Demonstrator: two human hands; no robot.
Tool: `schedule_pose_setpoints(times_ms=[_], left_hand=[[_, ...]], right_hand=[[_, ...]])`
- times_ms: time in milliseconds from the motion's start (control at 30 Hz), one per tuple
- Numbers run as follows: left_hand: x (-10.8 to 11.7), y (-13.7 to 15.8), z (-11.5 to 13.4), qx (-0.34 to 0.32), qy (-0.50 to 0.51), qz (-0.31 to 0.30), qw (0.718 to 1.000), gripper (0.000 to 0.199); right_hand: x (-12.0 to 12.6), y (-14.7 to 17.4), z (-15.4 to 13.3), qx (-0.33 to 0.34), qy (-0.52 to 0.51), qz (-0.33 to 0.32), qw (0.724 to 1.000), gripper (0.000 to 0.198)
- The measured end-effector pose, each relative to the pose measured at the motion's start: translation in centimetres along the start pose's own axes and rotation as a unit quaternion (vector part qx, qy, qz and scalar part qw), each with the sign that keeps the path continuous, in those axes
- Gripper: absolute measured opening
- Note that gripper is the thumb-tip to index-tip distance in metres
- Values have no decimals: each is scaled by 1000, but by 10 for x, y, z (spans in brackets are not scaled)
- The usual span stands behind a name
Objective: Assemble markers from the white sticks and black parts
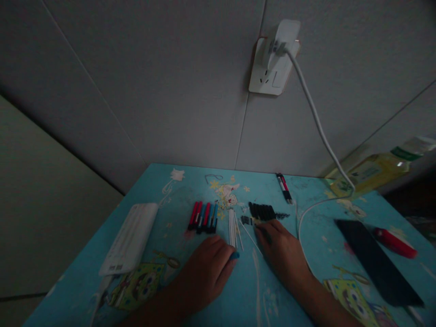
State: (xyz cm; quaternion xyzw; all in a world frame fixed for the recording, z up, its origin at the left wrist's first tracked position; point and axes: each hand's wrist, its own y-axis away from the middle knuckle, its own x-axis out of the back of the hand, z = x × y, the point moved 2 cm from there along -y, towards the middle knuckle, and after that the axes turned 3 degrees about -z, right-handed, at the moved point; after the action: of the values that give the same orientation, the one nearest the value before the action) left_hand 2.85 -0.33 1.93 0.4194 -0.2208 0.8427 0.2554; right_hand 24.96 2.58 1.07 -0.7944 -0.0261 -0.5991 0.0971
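My left hand (211, 268) is closed around a small blue pen part (234, 255), whose end sticks out beside the thumb. Most of that part is hidden by the fingers. At the right, my right hand (281, 243) bends its fingers down to the table, fingertips together by some small dark pieces (246, 220); what they pinch is hidden. Just beyond lies a row of black pen caps (262, 211). Between the hands are several thin white refill-like sticks (232, 228), with one slanting towards my right hand. Red and blue pen barrels (204, 217) lie in a row further left.
A white power strip (131, 238) lies at the left. Two pens (284, 187) rest near the wall. A white cable (316, 118) runs from the wall socket (272, 68) across the table. At the right are an oil bottle (371, 172), a dark flat slab (378, 261) and a red object (395, 242).
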Motion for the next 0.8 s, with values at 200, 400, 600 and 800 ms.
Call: schedule_pose_setpoints(times_ms=[200,400,600,800], left_hand=[[-6,1,-7,26,29,12,999,26],[-5,4,-6,6,64,56,996,37],[-1,7,-5,6,62,73,995,22],[-8,8,-6,11,51,43,998,23]], right_hand=[[0,3,1,10,-69,-9,998,19],[4,13,-7,92,-212,6,973,19],[7,13,-9,103,-248,18,963,20],[10,29,-29,126,-341,-10,932,12]])
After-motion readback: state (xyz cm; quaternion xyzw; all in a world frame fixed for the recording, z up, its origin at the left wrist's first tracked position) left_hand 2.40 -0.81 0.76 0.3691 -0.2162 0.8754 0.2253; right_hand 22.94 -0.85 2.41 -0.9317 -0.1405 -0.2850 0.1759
